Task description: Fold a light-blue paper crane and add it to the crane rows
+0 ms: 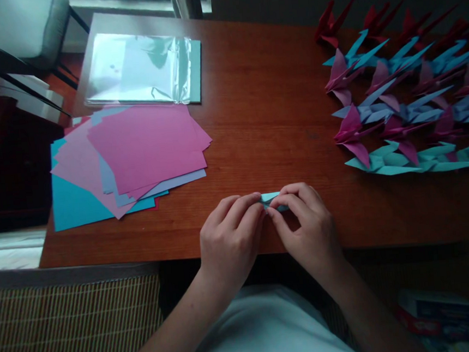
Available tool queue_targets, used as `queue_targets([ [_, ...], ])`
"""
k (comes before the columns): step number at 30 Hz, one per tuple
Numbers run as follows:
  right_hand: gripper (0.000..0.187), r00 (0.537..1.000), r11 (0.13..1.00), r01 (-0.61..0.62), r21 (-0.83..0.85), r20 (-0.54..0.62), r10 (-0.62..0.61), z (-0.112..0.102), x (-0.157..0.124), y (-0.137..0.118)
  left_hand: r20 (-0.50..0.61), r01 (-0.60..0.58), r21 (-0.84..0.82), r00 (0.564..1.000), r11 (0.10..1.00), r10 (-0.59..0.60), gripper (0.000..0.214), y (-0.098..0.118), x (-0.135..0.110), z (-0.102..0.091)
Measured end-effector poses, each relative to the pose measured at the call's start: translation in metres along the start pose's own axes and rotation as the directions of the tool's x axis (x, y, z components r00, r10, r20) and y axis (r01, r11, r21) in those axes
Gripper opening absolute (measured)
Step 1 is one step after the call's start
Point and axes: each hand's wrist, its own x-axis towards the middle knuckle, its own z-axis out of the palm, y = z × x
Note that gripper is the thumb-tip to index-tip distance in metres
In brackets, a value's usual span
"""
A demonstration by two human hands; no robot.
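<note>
A small folded piece of light blue paper (270,198) is pinched between both hands near the front edge of the wooden table (270,112). My left hand (230,236) grips its left end with curled fingers. My right hand (306,224) grips its right end, fingertips pressed on the paper. Most of the paper is hidden under my fingers.
A loose stack of pink, lilac and blue paper sheets (134,157) lies at the left. Behind it sits a clear plastic sleeve of paper (143,69). Several rows of folded paper cranes (409,111) in red, blue, magenta and teal fill the right side.
</note>
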Motion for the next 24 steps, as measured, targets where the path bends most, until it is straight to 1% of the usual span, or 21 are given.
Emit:
queue_targets([
  [13, 0.009, 1.0, 1.0, -0.007, -0.005, -0.023, 0.007, 0.0015, -0.0006, -0.0014, -0.007, -0.001, 0.01, 1.0, 1.0, 0.001, 0.007, -0.0001, 0.0002, 0.0011],
  [24, 0.011, 1.0, 1.0, 0.003, -0.007, -0.018, -0.003, 0.002, -0.0011, -0.0005, -0.006, 0.011, 0.005, 1.0, 1.0, -0.011, 0.007, 0.0009, 0.0008, 0.0016],
])
